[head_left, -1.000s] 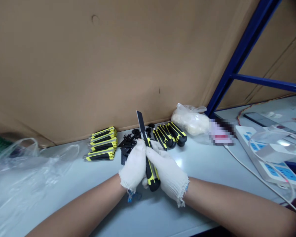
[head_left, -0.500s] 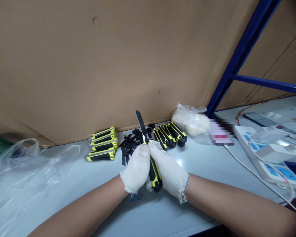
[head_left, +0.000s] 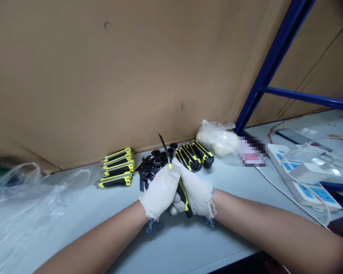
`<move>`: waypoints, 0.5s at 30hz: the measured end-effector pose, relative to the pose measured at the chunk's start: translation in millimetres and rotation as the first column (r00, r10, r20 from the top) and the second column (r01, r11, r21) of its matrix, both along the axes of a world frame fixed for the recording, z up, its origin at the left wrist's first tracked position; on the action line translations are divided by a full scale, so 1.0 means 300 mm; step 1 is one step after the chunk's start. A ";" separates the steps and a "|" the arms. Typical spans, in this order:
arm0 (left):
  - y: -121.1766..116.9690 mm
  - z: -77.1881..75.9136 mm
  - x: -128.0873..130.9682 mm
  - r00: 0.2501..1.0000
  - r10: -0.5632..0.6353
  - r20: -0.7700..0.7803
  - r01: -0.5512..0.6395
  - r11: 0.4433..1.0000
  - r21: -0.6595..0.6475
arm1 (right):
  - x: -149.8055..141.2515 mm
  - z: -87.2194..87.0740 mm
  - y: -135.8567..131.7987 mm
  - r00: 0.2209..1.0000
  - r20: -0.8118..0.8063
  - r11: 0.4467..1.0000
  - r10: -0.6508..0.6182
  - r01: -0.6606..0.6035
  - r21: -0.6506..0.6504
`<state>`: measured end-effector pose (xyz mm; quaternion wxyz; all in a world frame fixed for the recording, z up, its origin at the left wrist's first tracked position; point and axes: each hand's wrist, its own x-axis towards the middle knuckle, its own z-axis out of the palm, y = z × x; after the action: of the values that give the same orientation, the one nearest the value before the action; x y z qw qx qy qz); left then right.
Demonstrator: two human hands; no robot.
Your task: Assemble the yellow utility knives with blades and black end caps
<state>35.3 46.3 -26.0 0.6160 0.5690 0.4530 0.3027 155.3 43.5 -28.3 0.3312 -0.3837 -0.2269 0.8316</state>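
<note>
A yellow-and-black utility knife (head_left: 184,196) is held between my two white-gloved hands, its dark blade extended up and away from me. My left hand (head_left: 162,190) wraps the handle from the left, thumb near the blade end. From the other side my right hand (head_left: 196,190) closes on the same handle, and both thumbs meet near its top. Just beyond the hands lies a pile of loose black blades and small black parts (head_left: 150,165). Several utility knives (head_left: 118,167) are stacked to the left of the pile, and more utility knives (head_left: 201,154) lie to its right.
Clear plastic bags (head_left: 40,201) cover the table's left side. A knotted plastic bag (head_left: 217,139) with pale contents sits at the back by a blue metal frame (head_left: 260,83). Farther right are a power strip (head_left: 303,179), white cables and a phone (head_left: 303,140). Cardboard (head_left: 145,76) walls the back.
The knife has rolled in my hands, so its blade now shows narrower, more edge-on, and tips slightly lower. The whole view has shifted a little. Both hands keep their hold.
</note>
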 end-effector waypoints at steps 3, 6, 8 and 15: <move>0.005 -0.001 0.001 0.998 0.025 0.060 -0.025 1.000 -0.006 | -0.006 0.007 -0.001 0.997 0.027 0.996 -0.067 0.065 0.066; 0.027 0.010 -0.004 0.991 0.014 0.136 -0.013 1.000 -0.007 | -0.002 0.037 -0.021 0.993 -0.013 0.980 -0.121 0.121 0.157; 0.055 0.025 -0.008 0.979 0.020 0.203 -0.030 0.998 0.049 | 0.021 0.078 -0.036 0.987 -0.082 0.961 -0.138 0.153 0.228; 0.164 0.045 0.061 0.928 0.123 -0.353 0.204 0.624 0.754 | 0.215 0.218 0.029 0.918 0.044 0.815 -0.393 0.326 0.480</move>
<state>53.7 95.6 -12.5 0.2179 0.8356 0.3714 0.3412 219.6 52.1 37.2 0.5475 -0.3871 -0.3648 0.6460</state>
